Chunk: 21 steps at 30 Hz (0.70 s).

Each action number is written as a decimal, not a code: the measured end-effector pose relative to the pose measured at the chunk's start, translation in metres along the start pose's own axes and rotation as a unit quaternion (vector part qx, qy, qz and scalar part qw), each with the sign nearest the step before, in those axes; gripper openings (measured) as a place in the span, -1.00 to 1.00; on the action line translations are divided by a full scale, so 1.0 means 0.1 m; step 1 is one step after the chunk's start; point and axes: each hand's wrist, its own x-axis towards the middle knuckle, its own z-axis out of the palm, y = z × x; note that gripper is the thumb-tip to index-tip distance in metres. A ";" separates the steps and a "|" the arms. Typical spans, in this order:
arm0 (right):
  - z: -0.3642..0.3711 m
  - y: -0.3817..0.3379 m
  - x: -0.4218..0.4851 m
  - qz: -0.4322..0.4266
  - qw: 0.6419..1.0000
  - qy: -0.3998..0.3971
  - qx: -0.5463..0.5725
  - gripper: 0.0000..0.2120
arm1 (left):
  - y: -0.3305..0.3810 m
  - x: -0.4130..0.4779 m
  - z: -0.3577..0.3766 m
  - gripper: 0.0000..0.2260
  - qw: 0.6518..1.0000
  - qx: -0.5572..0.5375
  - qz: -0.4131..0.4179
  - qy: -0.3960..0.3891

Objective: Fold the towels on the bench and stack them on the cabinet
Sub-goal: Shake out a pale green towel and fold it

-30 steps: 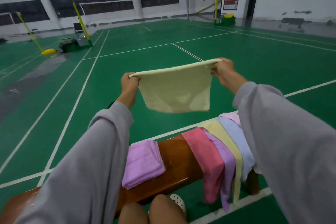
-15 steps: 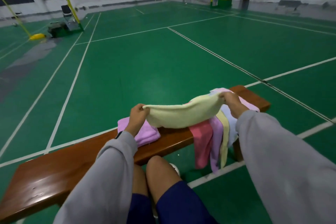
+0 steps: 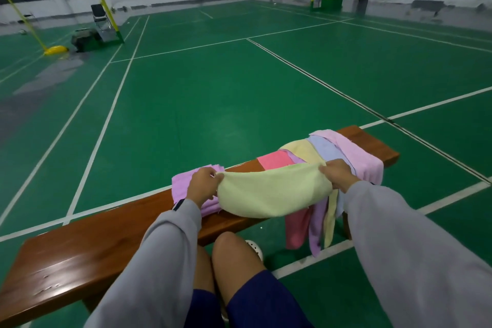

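Left hand (image 3: 201,185), right hand (image 3: 338,174), grips pinching yellow towel (image 3: 274,192) (middle sagging), over bench (image 3: 80,253)

Both arms (in grey sleeves (image 3: 159,261)) reach forward, elbows slightly bent. The left hand (image 3: 203,186) pinches the left corner of the pale yellow towel (image 3: 271,194). The right hand (image 3: 337,175) pinches its right corner, knuckles up.

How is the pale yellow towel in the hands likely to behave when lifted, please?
Probably floppy: the pale yellow towel sags in a curve between the left hand and right hand. Likely light, since mere pinches at its top corners hold it.
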 end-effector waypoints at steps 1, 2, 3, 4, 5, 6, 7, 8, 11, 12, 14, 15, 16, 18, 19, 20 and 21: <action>0.00 -0.02 0.06 -0.012 1.000 0.010 -0.015 -0.66 | 0.01 0.06 0.00 -0.84 1.000 0.011 0.002 0.007; 0.01 -0.04 0.13 -0.018 0.999 0.014 -0.027 -0.67 | 0.03 0.11 -0.01 -0.84 1.000 0.020 0.002 0.011; 0.01 -0.06 0.18 -0.019 0.999 0.016 -0.042 -0.71 | 0.05 0.17 0.00 -0.84 1.000 0.028 0.000 0.014; 0.00 -0.08 0.25 -0.021 0.998 0.019 -0.056 -0.77 | 0.06 0.23 0.01 -0.84 0.999 0.034 -0.002 0.016; 0.01 -0.08 0.33 -0.022 0.997 0.026 -0.069 -0.79 | 0.06 0.30 0.02 -0.83 0.999 0.041 -0.006 0.017; 0.03 -0.07 0.42 -0.021 0.996 0.032 -0.079 -0.74 | 0.05 0.37 0.05 -0.82 0.999 0.047 -0.008 0.017; 0.05 -0.07 0.50 -0.020 0.995 0.039 -0.088 -0.69 | 0.03 0.45 0.09 -0.81 0.999 0.050 -0.012 0.015; 0.07 -0.07 0.56 -0.023 0.994 0.046 -0.098 -0.65 | 0.02 0.52 0.12 -0.80 0.998 0.053 -0.014 0.013; 0.12 -0.12 0.62 -0.028 0.992 0.055 -0.112 -0.62 | 0.00 0.69 0.25 -0.77 0.997 0.077 -0.018 0.013; 0.14 -0.12 0.64 -0.028 0.991 0.054 -0.119 -0.63 | 0.01 0.74 0.29 -0.77 0.996 0.087 -0.021 0.014; 0.20 -0.10 0.72 -0.026 0.990 0.050 -0.132 -0.63 | 0.01 0.86 0.38 -0.78 0.993 0.112 -0.028 0.019; 0.24 -0.07 0.77 -0.025 0.989 0.049 -0.139 -0.63 | -0.01 0.92 0.43 -0.78 0.991 0.128 -0.032 0.020; 0.28 -0.05 0.82 -0.027 0.988 0.047 -0.145 -0.63 | -0.02 0.98 0.47 -0.77 0.989 0.145 -0.034 0.021; 0.37 -0.01 0.91 -0.029 0.986 0.043 -0.157 -0.67 | -0.09 1.10 0.58 -0.77 0.983 0.181 -0.029 0.021; 0.41 0.01 0.96 -0.030 0.985 0.038 -0.164 -0.70 | -0.13 1.14 0.62 -0.77 0.977 0.211 -0.018 0.021; 0.44 0.04 1.00 -0.030 0.985 0.032 -0.169 -0.71 | -0.17 1.18 0.66 -0.77 0.968 0.251 -0.001 0.017; 0.48 0.06 1.04 -0.030 0.984 0.025 -0.176 -0.72 | -0.20 1.22 0.70 -0.77 0.955 0.298 0.017 0.009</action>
